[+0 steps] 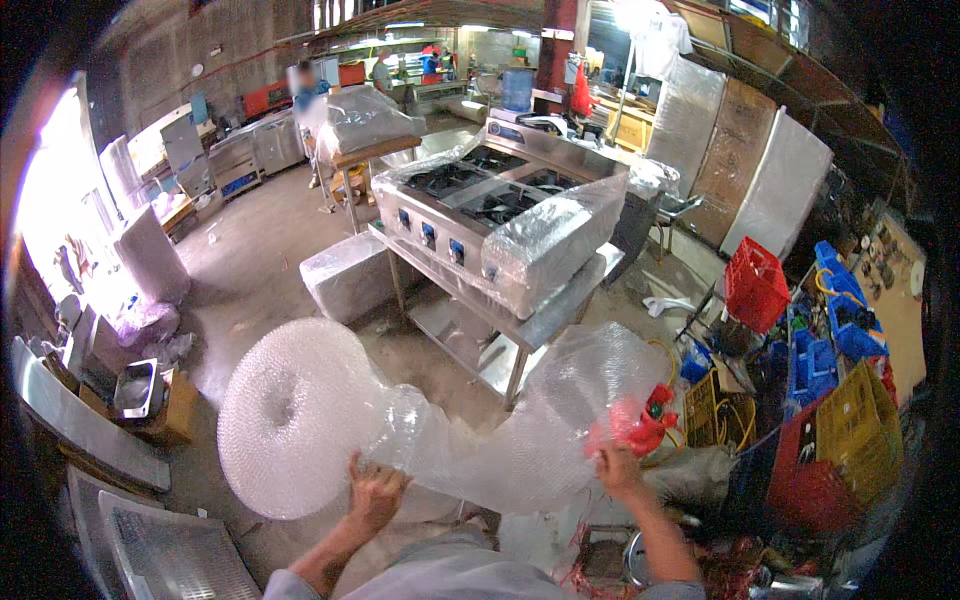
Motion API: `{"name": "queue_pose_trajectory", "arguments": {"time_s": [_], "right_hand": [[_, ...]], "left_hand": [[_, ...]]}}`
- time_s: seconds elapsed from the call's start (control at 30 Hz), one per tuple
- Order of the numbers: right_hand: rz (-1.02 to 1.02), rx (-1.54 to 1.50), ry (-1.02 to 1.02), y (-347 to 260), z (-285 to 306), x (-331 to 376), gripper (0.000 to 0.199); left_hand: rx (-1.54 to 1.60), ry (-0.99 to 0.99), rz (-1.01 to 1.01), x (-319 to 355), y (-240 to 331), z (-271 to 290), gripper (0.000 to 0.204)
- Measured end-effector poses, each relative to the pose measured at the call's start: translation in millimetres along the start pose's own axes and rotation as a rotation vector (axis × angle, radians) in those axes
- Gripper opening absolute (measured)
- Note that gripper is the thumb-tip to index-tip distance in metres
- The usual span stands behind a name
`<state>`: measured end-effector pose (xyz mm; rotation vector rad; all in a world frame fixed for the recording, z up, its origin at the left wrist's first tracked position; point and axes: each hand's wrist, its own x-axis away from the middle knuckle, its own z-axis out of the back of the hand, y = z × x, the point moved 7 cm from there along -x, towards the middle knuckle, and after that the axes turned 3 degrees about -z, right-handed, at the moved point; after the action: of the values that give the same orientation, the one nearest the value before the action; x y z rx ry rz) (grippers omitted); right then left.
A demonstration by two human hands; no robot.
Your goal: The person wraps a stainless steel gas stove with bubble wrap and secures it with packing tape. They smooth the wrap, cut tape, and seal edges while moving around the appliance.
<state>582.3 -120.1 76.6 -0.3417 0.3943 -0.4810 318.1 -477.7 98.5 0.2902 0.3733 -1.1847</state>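
A large roll of clear bubble wrap stands on edge in front of me, left of centre. Its loose sheet stretches to the right across my front. With fingers curled, my left hand grips the sheet's near edge beside the roll. My right hand is closed on the sheet at the right. Just above its fingers is a bright red object with a dark green part, partly behind the film; its kind is unclear. Beyond the sheet, a steel gas range, partly wrapped in bubble wrap, sits on a steel table.
A long wrapped box lies beside the table. To the right are a red crate, blue bins and a yellow crate. Perforated steel panels lie at lower left. Another person stands at the far left.
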Motion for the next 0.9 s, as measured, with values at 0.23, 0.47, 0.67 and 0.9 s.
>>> {"name": "queue_pose_trajectory", "arguments": {"time_s": [0.23, 0.47, 0.67, 0.9], "right_hand": [[-0.301, -0.263, -0.294, -82, -51, 141, 0.025], [-0.741, -0.28, -0.05, -115, -49, 369, 0.026], [-0.933, -0.407, -0.143, -232, -85, 477, 0.032], [-1.058, -0.186, -0.061, -246, -167, 465, 0.026]], "left_hand": [[0.05, 0.007, -0.249, 55, -5, 35, 0.018], [-0.031, -0.048, -0.431, 101, -75, -15, 0.018], [-0.136, -0.362, -0.35, 71, -180, -6, 0.019], [-0.377, -0.339, -0.328, 139, -165, -37, 0.023]]}}
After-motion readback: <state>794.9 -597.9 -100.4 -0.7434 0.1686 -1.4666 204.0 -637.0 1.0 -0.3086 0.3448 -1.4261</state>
